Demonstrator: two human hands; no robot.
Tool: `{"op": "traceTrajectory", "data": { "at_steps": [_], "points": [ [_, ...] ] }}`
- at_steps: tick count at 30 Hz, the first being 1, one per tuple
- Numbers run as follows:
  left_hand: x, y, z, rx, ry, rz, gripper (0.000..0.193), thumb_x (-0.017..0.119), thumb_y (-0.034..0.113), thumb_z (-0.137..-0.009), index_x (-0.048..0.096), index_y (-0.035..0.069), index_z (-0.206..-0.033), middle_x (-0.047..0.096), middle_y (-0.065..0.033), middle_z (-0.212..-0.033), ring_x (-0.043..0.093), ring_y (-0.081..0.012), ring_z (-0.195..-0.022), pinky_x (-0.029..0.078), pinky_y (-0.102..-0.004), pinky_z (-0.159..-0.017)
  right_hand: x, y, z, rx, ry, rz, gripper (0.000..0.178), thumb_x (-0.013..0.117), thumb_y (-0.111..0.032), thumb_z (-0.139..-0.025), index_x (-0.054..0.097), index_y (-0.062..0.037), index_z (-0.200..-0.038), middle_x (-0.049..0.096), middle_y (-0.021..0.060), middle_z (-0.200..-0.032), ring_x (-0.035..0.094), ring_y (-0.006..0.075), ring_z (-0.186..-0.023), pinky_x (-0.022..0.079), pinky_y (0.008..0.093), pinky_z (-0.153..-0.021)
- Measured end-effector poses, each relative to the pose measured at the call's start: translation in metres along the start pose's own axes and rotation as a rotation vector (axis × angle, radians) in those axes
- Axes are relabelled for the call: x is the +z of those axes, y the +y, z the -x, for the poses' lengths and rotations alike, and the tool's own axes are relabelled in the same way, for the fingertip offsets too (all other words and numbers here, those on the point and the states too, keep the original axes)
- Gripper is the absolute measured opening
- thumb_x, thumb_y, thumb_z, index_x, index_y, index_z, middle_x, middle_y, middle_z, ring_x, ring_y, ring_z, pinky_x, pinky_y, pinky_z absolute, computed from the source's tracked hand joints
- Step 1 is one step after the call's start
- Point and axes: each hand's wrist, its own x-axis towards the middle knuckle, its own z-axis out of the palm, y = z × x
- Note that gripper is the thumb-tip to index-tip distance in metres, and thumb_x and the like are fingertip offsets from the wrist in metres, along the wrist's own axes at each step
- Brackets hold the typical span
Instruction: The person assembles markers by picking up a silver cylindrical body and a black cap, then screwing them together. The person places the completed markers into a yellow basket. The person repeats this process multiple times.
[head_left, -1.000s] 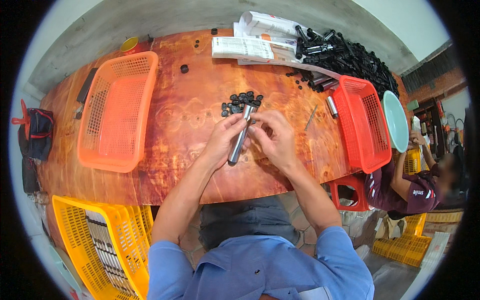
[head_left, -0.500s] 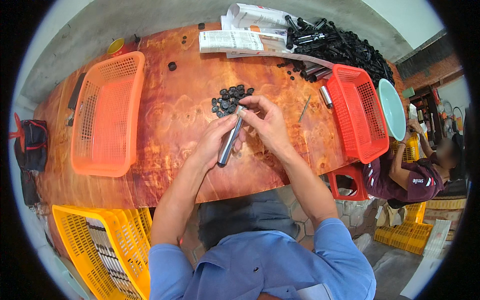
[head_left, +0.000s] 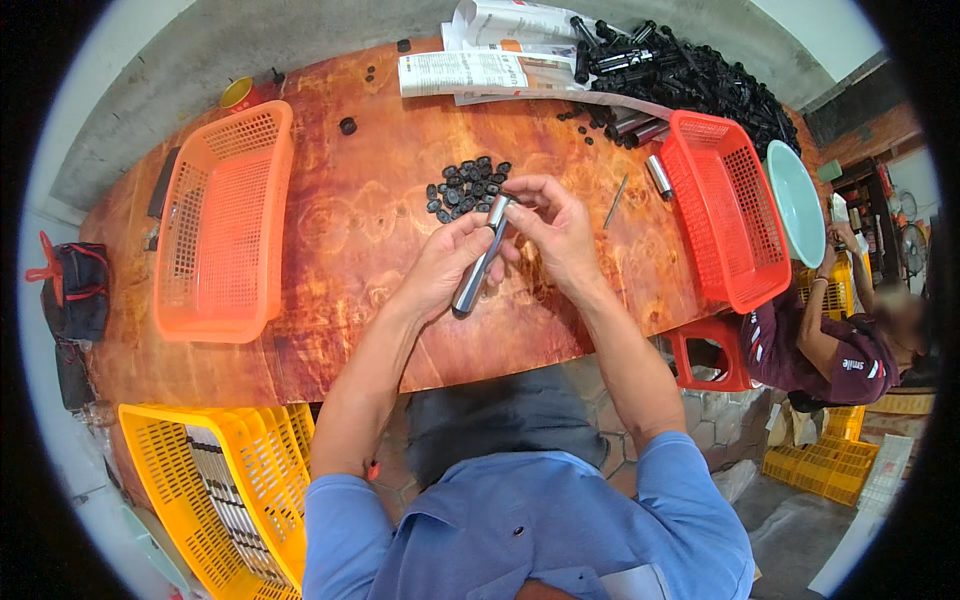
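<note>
A shiny metal tube (head_left: 480, 262) lies slantwise across my hands above the table, its dark lower end towards me. My left hand (head_left: 440, 268) is closed around its middle, with the thumb along the side. At the tube's far end, the thumb and fingers of my right hand (head_left: 556, 232) pinch a small black cap, partly hidden by the fingers. Just beyond the hands sits a loose pile of small black oval caps (head_left: 464, 188) on the wooden table (head_left: 350, 230).
An orange basket (head_left: 218, 325) stands left, a red basket (head_left: 735, 285) right, beside a pale green basin (head_left: 800, 215). Black tubular parts (head_left: 700, 90) heap behind, near newspaper (head_left: 465, 72). A thin rod (head_left: 615, 202) lies right. Yellow crates (head_left: 180, 440) stand lower left; a person (head_left: 825, 350) sits right.
Both hands and the tube have shifted slightly right in the picture. The tube has tipped a little, and more of its bright far end shows between the hands.
</note>
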Motion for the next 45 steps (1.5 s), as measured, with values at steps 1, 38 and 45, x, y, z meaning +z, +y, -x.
{"op": "traceTrajectory", "data": {
  "at_steps": [1,38,45],
  "points": [
    [0.001,0.001,0.0,-0.002,-0.015,-0.017,0.031,0.057,0.028,-0.105,0.058,0.003,-0.123,0.068,-0.0081,-0.098,0.066,-0.0124,-0.074,0.056,-0.0278,-0.065,-0.003,-0.002,0.002,0.025,0.001,-0.024,0.027,0.066,-0.007,-0.096,0.06,0.0021,-0.121,0.067,0.0095,-0.101,0.063,0.0106,-0.085,0.052,0.0243,-0.067],
    [0.033,-0.029,0.014,0.679,0.177,-1.868,0.049,0.074,0.003,-0.083,0.056,-0.003,-0.129,0.062,-0.0165,-0.111,0.062,-0.0328,-0.099,0.052,-0.0404,-0.086,-0.063,0.033,0.022,0.033,-0.202,0.29,0.018,0.063,0.001,-0.092,0.067,0.0041,-0.11,0.071,0.0088,-0.096,0.066,0.0148,-0.09,0.053,0.0305,-0.08],
    [0.033,-0.034,0.016,0.709,0.192,-1.835,0.05,0.075,0.002,-0.081,0.058,-0.002,-0.128,0.062,-0.0158,-0.112,0.062,-0.0318,-0.1,0.052,-0.0406,-0.087,-0.065,0.027,0.032,-0.008,-0.202,0.332,0.017,0.065,0.002,-0.091,0.066,0.0026,-0.108,0.07,0.01,-0.102,0.066,0.0173,-0.093,0.053,0.0324,-0.082]
  ]
}}
